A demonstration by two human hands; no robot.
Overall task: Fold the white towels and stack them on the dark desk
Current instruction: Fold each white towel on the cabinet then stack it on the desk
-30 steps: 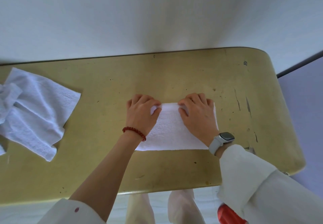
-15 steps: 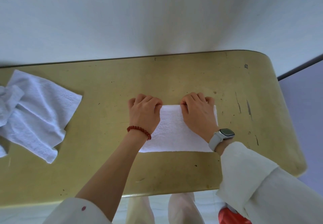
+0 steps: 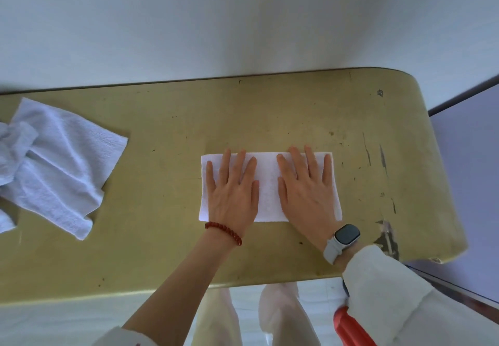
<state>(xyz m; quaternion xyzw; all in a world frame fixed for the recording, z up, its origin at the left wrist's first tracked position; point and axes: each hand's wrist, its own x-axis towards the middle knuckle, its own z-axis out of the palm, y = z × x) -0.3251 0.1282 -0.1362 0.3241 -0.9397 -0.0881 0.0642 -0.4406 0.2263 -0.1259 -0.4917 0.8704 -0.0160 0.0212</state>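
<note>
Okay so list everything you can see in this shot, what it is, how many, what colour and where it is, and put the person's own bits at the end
Folded towel: one, white, flat rectangle on the desk, right of centre, under both hands.
Unfolded towels: a rumpled white heap at the desk's left edge, partly out of view; count unclear.
Desk: one, olive-yellow, scuffed top, filling the middle of the view.
Wall: white, behind the desk.
Red object: one, bottom right by the sleeve; cannot tell what.
Bead bracelet: one, red, left wrist.
Watch: one, dark face, pale strap, right wrist.
Left hand: flat, fingers straight, pressing the folded towel.
Right hand: flat, likewise pressing it.
</note>
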